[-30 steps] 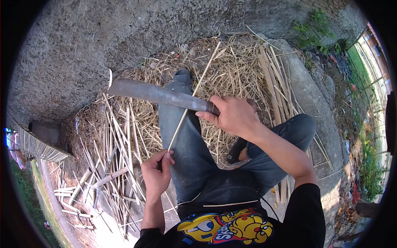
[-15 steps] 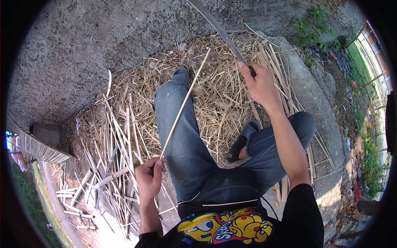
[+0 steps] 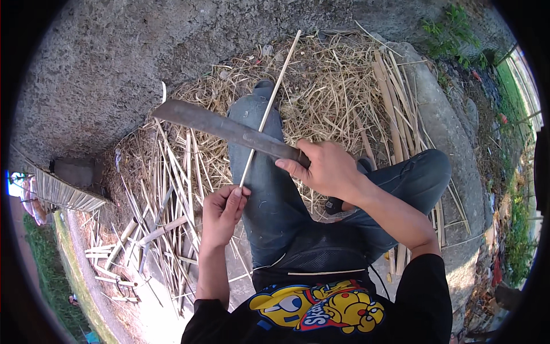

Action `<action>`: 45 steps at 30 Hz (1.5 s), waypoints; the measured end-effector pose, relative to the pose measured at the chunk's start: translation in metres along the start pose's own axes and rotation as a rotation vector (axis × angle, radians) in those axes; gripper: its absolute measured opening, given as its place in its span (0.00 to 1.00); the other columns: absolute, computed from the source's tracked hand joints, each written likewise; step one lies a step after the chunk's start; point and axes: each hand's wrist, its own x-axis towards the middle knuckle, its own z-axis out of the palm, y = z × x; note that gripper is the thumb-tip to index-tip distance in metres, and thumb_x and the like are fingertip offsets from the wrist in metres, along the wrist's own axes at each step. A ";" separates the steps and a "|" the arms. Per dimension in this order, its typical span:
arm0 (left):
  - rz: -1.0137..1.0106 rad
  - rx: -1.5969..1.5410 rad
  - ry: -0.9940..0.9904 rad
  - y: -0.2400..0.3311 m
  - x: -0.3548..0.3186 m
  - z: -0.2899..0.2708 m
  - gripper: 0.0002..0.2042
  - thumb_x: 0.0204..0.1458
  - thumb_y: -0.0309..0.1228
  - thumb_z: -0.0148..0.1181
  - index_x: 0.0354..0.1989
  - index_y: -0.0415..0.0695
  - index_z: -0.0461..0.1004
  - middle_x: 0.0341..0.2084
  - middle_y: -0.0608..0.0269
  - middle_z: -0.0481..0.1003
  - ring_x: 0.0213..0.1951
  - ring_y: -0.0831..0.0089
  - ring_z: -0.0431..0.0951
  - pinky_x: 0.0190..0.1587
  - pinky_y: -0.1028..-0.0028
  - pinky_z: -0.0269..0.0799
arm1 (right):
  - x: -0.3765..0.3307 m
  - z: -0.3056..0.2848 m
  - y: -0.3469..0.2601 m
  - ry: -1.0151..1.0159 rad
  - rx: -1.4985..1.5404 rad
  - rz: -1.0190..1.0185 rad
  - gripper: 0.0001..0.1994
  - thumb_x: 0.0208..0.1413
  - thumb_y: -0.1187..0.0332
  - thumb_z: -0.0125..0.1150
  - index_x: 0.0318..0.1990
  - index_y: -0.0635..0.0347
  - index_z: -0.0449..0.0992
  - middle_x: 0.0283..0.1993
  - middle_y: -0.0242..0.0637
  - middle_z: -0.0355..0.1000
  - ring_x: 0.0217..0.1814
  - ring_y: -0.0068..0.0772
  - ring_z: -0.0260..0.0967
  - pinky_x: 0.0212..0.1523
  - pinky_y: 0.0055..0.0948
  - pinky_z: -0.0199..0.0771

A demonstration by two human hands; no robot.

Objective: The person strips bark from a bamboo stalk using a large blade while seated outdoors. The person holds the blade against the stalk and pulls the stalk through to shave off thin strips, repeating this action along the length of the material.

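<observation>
My left hand point(image 3: 222, 213) pinches the near end of a thin pale bamboo strip point(image 3: 277, 86), which slants up and away across my left thigh. In my right hand point(image 3: 327, 167) is the handle of a machete point(image 3: 223, 127). Its broad, dark blade points left and crosses the strip a little beyond my left hand. Whether the edge touches the strip or lies just over it, I cannot tell. The fingers of my right hand wrap round the handle and hide most of it.
Cut bamboo sticks point(image 3: 177, 229) lie in a loose pile at my left. Longer split strips point(image 3: 395, 103) rest at the right on a stone slab point(image 3: 458, 149). Straw-like shavings point(image 3: 321, 74) cover the ground ahead, up to a rough grey wall point(image 3: 114, 69).
The machete has swung from pointing up and away down to the left, over the strip. My right hand came inward and nearer; my left hand rose slightly, still holding the strip.
</observation>
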 end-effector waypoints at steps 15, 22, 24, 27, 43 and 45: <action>0.041 -0.113 -0.013 0.007 0.012 0.010 0.11 0.68 0.29 0.53 0.41 0.33 0.78 0.21 0.73 0.70 0.18 0.91 0.58 0.19 0.85 0.50 | 0.000 0.018 -0.016 0.067 -0.306 -0.244 0.30 0.56 0.35 0.60 0.38 0.59 0.77 0.21 0.39 0.73 0.21 0.42 0.76 0.19 0.39 0.75; 0.025 -0.126 0.005 0.002 0.007 0.012 0.11 0.68 0.28 0.53 0.41 0.33 0.78 0.21 0.73 0.69 0.18 0.91 0.58 0.19 0.85 0.50 | 0.029 0.005 0.003 0.132 -0.258 -0.199 0.30 0.60 0.36 0.56 0.33 0.60 0.74 0.19 0.42 0.72 0.20 0.47 0.76 0.20 0.40 0.76; 0.037 -0.101 -0.007 -0.001 0.009 0.013 0.10 0.67 0.28 0.53 0.42 0.33 0.76 0.21 0.70 0.68 0.17 0.89 0.55 0.18 0.84 0.47 | 0.023 0.008 -0.003 0.112 -0.234 -0.194 0.30 0.59 0.36 0.56 0.33 0.60 0.74 0.19 0.43 0.73 0.21 0.47 0.76 0.21 0.41 0.76; 0.037 -0.090 0.003 -0.005 0.006 0.009 0.10 0.67 0.28 0.53 0.42 0.33 0.76 0.21 0.70 0.68 0.17 0.89 0.56 0.18 0.84 0.47 | 0.007 0.016 -0.011 0.086 -0.302 -0.325 0.30 0.59 0.36 0.56 0.33 0.60 0.74 0.19 0.43 0.73 0.21 0.47 0.77 0.20 0.41 0.76; 0.015 -0.042 0.025 -0.016 -0.019 -0.005 0.10 0.67 0.28 0.53 0.41 0.34 0.78 0.20 0.72 0.70 0.18 0.90 0.60 0.20 0.85 0.52 | 0.053 -0.038 0.035 0.160 -0.223 0.063 0.33 0.61 0.34 0.51 0.33 0.62 0.76 0.16 0.45 0.70 0.22 0.51 0.76 0.24 0.45 0.75; -0.023 -0.025 0.022 -0.022 -0.030 -0.014 0.10 0.67 0.28 0.53 0.40 0.33 0.78 0.19 0.72 0.69 0.18 0.90 0.60 0.20 0.84 0.51 | 0.075 -0.058 0.069 0.290 -0.147 0.230 0.32 0.64 0.38 0.53 0.31 0.65 0.77 0.15 0.47 0.66 0.19 0.48 0.70 0.22 0.46 0.65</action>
